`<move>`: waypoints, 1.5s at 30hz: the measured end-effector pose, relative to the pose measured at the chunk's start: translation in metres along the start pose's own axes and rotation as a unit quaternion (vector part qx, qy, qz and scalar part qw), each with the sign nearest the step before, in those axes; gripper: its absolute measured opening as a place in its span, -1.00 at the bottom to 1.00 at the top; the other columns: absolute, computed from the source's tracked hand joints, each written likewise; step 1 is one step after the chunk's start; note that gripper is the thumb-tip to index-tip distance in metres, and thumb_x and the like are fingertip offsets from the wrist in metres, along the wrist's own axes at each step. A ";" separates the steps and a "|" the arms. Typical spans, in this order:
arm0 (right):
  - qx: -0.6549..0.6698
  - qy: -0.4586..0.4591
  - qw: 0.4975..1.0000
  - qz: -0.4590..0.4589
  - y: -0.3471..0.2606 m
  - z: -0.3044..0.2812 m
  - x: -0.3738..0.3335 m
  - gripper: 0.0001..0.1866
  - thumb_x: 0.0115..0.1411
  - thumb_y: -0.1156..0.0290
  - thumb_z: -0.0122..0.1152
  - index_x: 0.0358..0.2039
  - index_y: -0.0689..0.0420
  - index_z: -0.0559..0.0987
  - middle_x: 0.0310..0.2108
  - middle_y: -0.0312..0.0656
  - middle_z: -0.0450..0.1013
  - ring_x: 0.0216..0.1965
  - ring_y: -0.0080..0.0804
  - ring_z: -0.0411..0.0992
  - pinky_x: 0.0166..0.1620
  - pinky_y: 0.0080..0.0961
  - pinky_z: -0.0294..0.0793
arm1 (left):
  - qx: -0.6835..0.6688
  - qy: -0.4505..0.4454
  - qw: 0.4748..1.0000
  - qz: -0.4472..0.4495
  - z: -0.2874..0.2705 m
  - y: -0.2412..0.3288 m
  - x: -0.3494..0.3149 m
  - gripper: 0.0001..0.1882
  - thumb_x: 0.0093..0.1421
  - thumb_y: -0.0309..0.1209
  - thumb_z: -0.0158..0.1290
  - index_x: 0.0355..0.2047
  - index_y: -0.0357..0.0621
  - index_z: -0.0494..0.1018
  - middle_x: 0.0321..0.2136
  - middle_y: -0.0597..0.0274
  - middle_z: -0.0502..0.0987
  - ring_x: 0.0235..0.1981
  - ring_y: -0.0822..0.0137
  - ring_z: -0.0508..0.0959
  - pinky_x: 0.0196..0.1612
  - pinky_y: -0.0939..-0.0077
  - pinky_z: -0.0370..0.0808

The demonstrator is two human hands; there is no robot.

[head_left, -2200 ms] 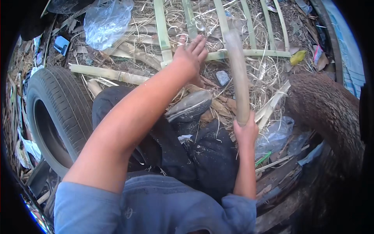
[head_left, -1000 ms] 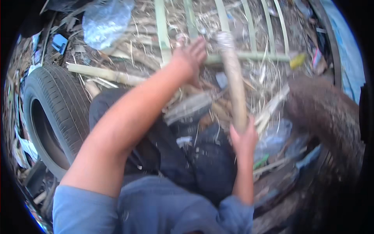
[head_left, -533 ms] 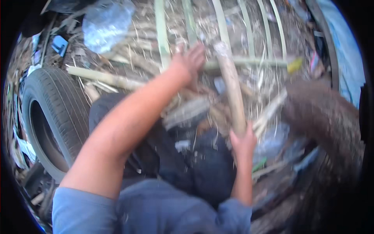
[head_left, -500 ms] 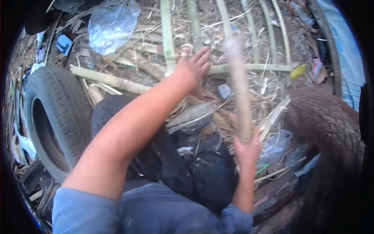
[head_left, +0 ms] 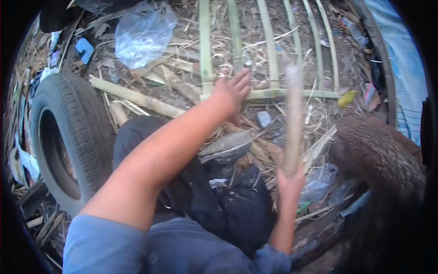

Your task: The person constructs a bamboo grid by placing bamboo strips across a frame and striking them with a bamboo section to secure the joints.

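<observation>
My left hand (head_left: 232, 92), fingers stretched out, lies over the left end of a green bamboo crosspiece (head_left: 264, 94), beside the lower end of a long upright-running bamboo strip (head_left: 205, 50). Whether the thumb grips anything underneath is hidden. Gripped by its near end in my right hand (head_left: 290, 182) is a pale, thick bamboo stick (head_left: 293, 123). Its far end is blurred and reaches over the crosspiece. Several more long bamboo strips (head_left: 269, 45) run away from me, side by side, their near ends at or close to the crosspiece.
A car tyre (head_left: 84, 137) stands at my left, with a cut bamboo pole (head_left: 137, 97) beside it. A clear plastic bag (head_left: 143, 34) lies far left. To the right are a thick tree trunk (head_left: 374, 141) and a blue sheet (head_left: 404, 59). Shavings (head_left: 315, 107) litter the ground.
The whole view has shifted a little. The stick in my right hand has swung slightly to the right at its far end. My left hand stays by the left end of the crosspiece.
</observation>
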State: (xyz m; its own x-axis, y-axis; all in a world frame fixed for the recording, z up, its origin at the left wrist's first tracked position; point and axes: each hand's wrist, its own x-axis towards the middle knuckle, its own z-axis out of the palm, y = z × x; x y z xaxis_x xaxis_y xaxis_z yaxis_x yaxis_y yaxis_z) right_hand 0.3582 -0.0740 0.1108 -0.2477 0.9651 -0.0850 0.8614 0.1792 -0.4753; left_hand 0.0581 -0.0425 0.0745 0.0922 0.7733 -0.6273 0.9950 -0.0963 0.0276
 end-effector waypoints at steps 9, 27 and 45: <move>0.084 0.003 0.995 -0.047 -0.052 -0.005 -0.012 -0.56 -0.11 0.54 0.38 -0.16 0.26 0.50 -0.40 0.03 0.59 -0.38 -0.12 0.62 -0.28 -0.29 0.56 | -0.028 0.007 1.000 -0.005 0.031 -0.006 -0.007 0.28 -0.14 0.43 0.15 0.38 -0.21 0.04 0.48 0.09 -0.26 0.50 0.20 -0.33 0.40 -0.20 -0.15; -0.003 -0.067 0.996 0.054 -0.005 -0.006 -0.015 -0.56 -0.11 0.29 0.41 -0.21 0.18 0.51 -0.46 0.14 0.55 -0.34 0.16 0.56 -0.24 -0.08 0.54 | -0.024 0.027 0.999 -0.010 0.015 -0.008 0.003 0.27 -0.12 0.43 0.14 0.41 -0.15 0.01 0.49 0.11 -0.30 0.49 0.20 -0.36 0.40 -0.18 -0.16; 0.023 -0.133 0.980 0.145 0.005 0.018 0.002 -0.61 -0.09 0.48 0.35 -0.19 0.31 0.55 -0.41 -0.07 0.58 -0.36 -0.39 0.56 -0.22 -0.40 0.52 | -0.054 0.006 0.998 -0.012 0.030 -0.004 0.009 0.33 -0.18 0.40 0.22 0.45 0.00 -0.08 0.49 0.18 -0.32 0.49 0.22 -0.41 0.41 -0.21 -0.30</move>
State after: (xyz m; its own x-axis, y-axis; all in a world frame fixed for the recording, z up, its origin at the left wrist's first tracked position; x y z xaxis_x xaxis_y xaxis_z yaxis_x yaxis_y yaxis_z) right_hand 0.3535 -0.0746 0.0923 -0.1079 0.8894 -0.4442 0.8935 -0.1092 -0.4356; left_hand 0.0536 -0.0540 0.0449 0.0685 0.7815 -0.6202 0.9952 -0.0101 0.0972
